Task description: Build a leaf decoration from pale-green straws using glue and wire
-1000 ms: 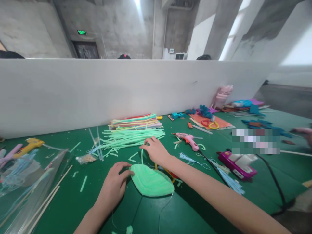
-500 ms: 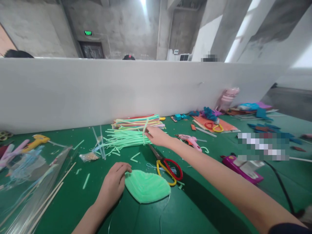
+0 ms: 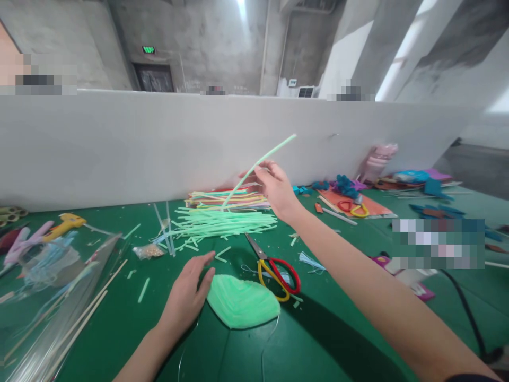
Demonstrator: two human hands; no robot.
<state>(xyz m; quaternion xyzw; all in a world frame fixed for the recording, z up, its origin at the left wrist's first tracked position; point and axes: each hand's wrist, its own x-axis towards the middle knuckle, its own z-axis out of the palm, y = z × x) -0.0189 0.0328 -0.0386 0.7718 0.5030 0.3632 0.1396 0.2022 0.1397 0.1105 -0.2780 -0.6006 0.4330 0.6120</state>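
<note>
My right hand (image 3: 274, 185) is raised over the back of the table, closed on a light green pipe cleaner (image 3: 274, 153) that slants up to the right. Below it lies a loose pile of cut green pipe cleaners (image 3: 214, 224), with multicoloured ones (image 3: 199, 199) behind. My left hand (image 3: 190, 286) rests at the left end of a leaf-shaped green fuzzy piece (image 3: 243, 302), thumb and fingers apart, the thumb at its edge. From the piece, thin wire runs toward me. Scissors (image 3: 274, 270) with one red and one yellow handle lie partly spread just beyond it.
A white partition (image 3: 119, 143) closes off the table's back. On the left are a yellow glue gun (image 3: 70, 228), clear plastic sheeting and thin sticks (image 3: 85, 323). A purple tool (image 3: 423, 292) with a black cable lies right, past my forearm.
My right hand has risen from the green pile, lifting one pipe cleaner out of it. My left hand's thumb and fingers are now parted beside the leaf-shaped piece. The view has shifted slightly.
</note>
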